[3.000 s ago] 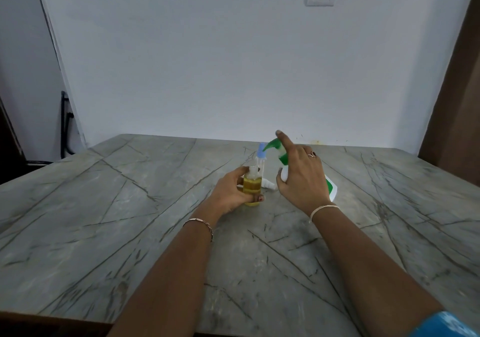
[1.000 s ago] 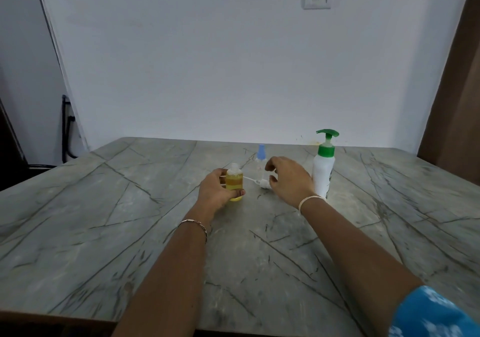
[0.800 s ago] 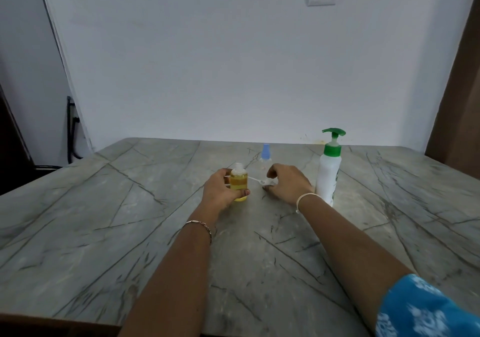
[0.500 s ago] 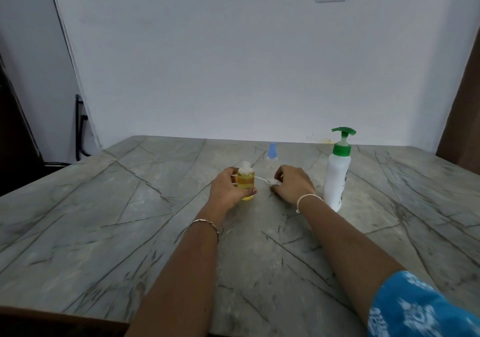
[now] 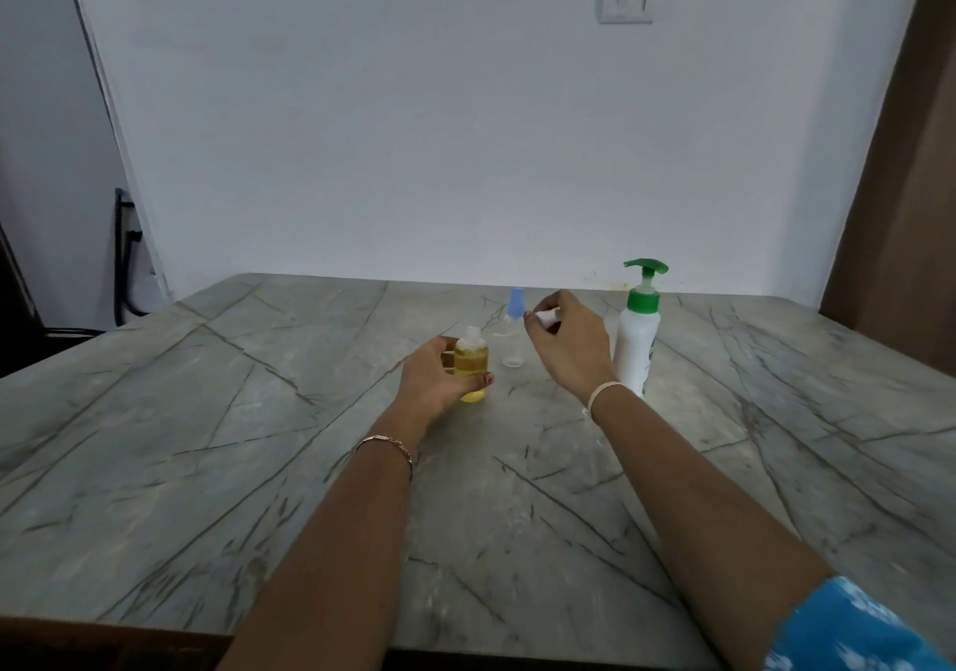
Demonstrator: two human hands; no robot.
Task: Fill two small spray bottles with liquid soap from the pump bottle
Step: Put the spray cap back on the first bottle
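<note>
A small spray bottle (image 5: pixel 472 360) full of yellow soap stands uncapped on the marble table (image 5: pixel 258 463); my left hand (image 5: pixel 439 381) grips its body. My right hand (image 5: pixel 566 344) is lifted above the table and pinches a small white spray cap (image 5: pixel 547 316) between thumb and fingers. Just behind, between the hands, stands a second small clear spray bottle (image 5: pixel 512 344) with a blue cap, which looks empty. The white pump bottle (image 5: pixel 637 334) with a green pump stands upright to the right of my right hand.
The table runs back to a white wall. A brown door or panel (image 5: pixel 900 205) borders the right side. A dark frame (image 5: pixel 127 256) stands at the left beyond the table edge.
The pump bottle went from my right hand to standing on the table. My right hand then picked the white cap up off the table and raised it. My left hand kept holding the yellow bottle.
</note>
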